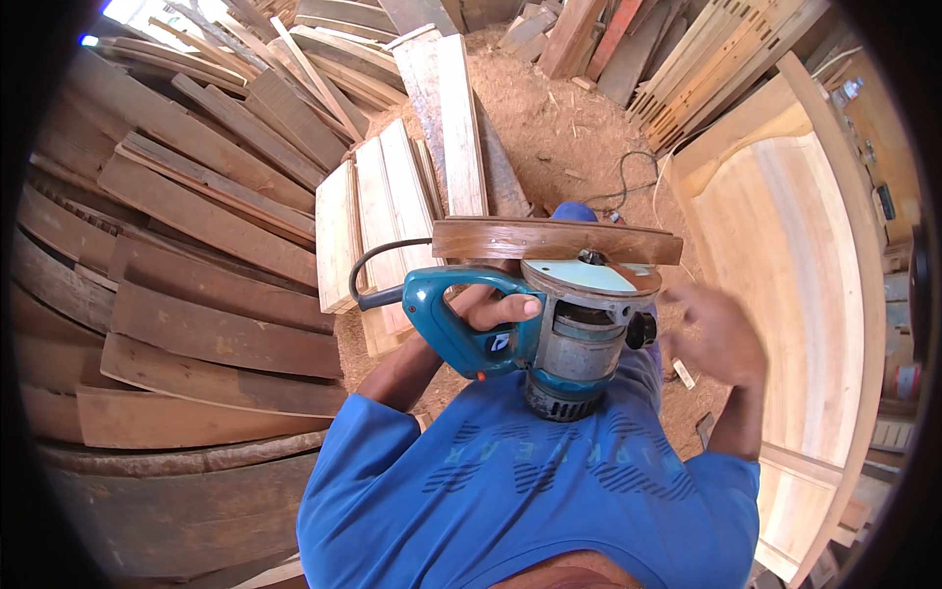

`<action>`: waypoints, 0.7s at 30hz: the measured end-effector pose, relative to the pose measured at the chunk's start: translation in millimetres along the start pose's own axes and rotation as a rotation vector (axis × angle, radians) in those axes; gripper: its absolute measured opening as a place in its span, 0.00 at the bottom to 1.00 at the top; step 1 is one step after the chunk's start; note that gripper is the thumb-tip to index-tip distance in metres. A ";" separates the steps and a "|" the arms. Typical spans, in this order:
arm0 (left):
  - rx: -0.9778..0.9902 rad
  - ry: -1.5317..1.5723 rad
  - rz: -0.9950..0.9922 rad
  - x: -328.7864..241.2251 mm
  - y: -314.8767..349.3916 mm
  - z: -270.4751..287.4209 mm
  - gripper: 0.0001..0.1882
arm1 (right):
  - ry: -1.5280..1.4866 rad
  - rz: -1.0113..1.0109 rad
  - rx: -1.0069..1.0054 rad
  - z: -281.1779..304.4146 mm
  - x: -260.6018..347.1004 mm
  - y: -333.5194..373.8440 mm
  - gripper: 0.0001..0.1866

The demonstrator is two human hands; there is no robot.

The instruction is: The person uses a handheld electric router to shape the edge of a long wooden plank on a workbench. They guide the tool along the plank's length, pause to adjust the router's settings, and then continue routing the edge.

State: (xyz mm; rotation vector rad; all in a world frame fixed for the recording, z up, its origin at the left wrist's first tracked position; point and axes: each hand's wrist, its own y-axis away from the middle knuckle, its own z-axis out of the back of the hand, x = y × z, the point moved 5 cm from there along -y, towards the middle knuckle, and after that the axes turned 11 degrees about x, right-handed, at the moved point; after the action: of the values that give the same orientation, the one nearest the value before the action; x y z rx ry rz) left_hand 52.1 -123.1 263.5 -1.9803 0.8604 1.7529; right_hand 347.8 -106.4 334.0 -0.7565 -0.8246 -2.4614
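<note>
A teal and grey router [579,339] with a D-shaped handle lies tilted against my body, its round base facing away from me. My left hand [496,308] is closed around that handle, the thumb showing on its near side. The base plate [589,276] is partly pale blue and partly brown, with a dark bit or collet [592,257] at its far edge. Just beyond it is a brown, grooved wooden strip [549,239]; whether the two touch is unclear. My right hand [721,329] hangs in the air beside the router's black knob [641,331], slightly blurred, fingers apart and holding nothing.
Stacked dark boards [211,329] fill the left side. Pale planks [378,196] stand ahead, with sawdust on the floor [549,128]. A large pale wooden panel [785,265] leans at the right. The router's black cord [368,260] loops left; another cable [628,177] lies farther off.
</note>
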 end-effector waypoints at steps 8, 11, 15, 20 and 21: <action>0.044 -0.152 -0.065 -13.6 -21.2 -8.1 0.61 | 0.048 0.460 -0.036 41.2 39.7 -80.1 0.26; 0.050 -0.162 -0.066 -13.8 -20.6 -8.8 0.61 | -0.028 0.442 0.216 26.0 35.9 -104.5 0.26; 0.010 -0.039 -0.070 -6.8 -13.7 -9.6 0.59 | -0.001 0.517 0.212 15.2 31.1 -117.9 0.26; 0.026 0.036 -0.055 -2.6 -12.8 -8.3 0.57 | -0.015 0.543 0.234 12.8 32.0 -121.0 0.25; 0.031 0.037 -0.062 3.4 -14.0 -6.1 0.57 | -0.026 0.539 0.231 12.3 31.0 -120.6 0.25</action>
State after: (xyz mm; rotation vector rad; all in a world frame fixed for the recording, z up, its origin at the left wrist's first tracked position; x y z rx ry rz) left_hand 66.0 -117.2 259.4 -2.0037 0.8241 1.6639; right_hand 262.6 -17.5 311.7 -0.8017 -0.7749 -1.8502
